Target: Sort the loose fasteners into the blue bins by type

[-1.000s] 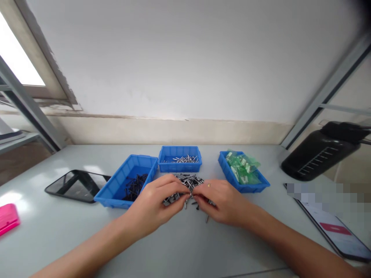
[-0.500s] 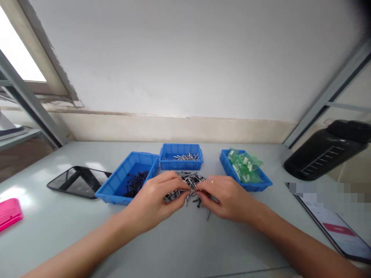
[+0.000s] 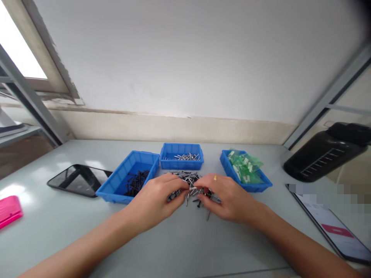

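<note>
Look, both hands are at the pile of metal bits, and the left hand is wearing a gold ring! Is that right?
Almost! The gold ring is on the right hand, not the left hand, as the head view shows. Both hands really are at the pile of metal bits, in front of the middle blue box.

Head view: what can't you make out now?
In the head view:
Pile of metal pieces: partly hidden by the left hand and right hand.
Piece between the hands: too small to identify.
Pink object: cut off by the left edge.
Lit phone: text too small to read.
</note>
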`<state>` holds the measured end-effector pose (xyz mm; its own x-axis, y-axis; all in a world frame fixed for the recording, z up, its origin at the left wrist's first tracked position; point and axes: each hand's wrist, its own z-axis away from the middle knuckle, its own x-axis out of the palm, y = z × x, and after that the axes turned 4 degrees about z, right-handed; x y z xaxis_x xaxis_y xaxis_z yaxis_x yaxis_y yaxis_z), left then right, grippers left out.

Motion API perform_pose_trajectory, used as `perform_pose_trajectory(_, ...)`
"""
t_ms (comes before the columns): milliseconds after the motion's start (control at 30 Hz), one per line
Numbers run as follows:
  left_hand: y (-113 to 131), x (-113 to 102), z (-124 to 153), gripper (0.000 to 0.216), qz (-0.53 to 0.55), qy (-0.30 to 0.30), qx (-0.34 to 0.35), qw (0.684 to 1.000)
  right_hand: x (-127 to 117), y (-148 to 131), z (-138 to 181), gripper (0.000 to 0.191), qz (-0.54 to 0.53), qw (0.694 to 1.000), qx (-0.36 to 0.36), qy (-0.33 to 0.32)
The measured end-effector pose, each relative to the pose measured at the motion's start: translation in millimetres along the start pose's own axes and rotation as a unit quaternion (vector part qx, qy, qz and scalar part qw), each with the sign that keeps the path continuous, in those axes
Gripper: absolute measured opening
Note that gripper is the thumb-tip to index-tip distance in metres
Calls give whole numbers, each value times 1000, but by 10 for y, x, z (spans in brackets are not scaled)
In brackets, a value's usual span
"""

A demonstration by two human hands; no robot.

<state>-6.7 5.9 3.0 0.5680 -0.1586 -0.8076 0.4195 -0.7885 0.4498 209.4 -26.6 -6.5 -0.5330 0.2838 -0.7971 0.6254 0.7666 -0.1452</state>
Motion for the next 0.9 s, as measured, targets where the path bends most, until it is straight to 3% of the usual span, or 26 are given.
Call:
perform_pose_trajectory(167, -13, 2, -15, 15, -34, 4, 14, 999, -11, 2, 6, 17, -25, 999, -13, -46)
perform_pose_trajectory(700, -31, 0, -3, 18, -73, -14, 27, 997, -16, 30, 5, 17, -54, 997, 1, -48)
perform_pose_trajectory(900, -25, 6, -7, 25, -132, 7, 9, 991, 13, 141, -13, 18, -4, 996, 85, 0)
